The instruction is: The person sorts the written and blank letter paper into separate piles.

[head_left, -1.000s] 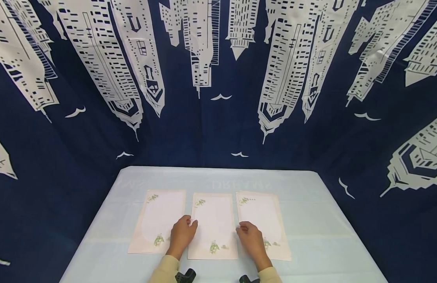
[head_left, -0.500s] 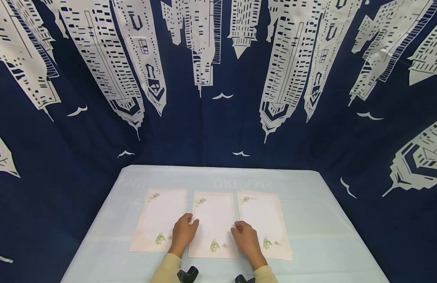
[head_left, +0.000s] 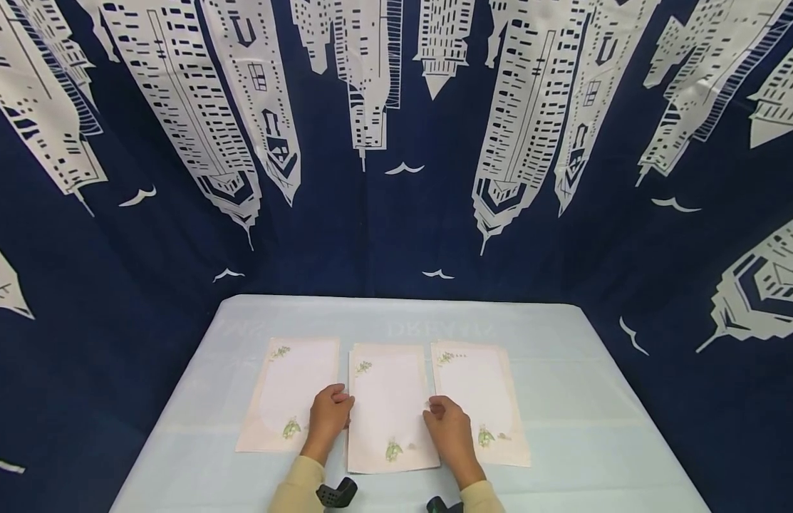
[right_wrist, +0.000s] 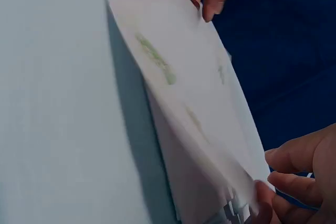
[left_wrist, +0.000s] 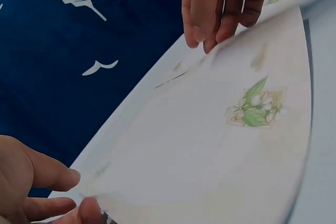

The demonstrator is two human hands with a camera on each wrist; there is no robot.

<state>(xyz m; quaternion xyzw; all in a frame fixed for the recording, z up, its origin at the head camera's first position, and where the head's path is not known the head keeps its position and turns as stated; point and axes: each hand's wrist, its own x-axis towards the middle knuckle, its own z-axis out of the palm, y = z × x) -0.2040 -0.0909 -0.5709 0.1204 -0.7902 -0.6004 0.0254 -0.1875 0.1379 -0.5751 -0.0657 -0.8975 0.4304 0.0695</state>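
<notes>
A pale pink-bordered sheet of paper [head_left: 391, 399] printed with small green plants is raised off the table in the middle. My left hand [head_left: 328, 418] pinches its left edge, and on the opposite edge the fingers of my right hand [head_left: 450, 431] pinch too. In the left wrist view the sheet [left_wrist: 173, 135] bows between both hands. Below it in the right wrist view, another sheet [right_wrist: 181, 169] lies on the table. Matching paper at the left [head_left: 290, 392] and at the right [head_left: 476, 399] flanks the middle one.
A pale blue cloth covers the table [head_left: 582, 427]. Behind and beside it hangs a navy curtain [head_left: 370, 235] with white buildings and birds. Black devices sit at the wrists, one by the left sleeve [head_left: 337, 493] and one by the right [head_left: 444, 504].
The middle sheet has come up off the table and nearer to me, baring the edge of paper beneath it. My right hand has moved in from the right-hand paper to the middle sheet's edge.
</notes>
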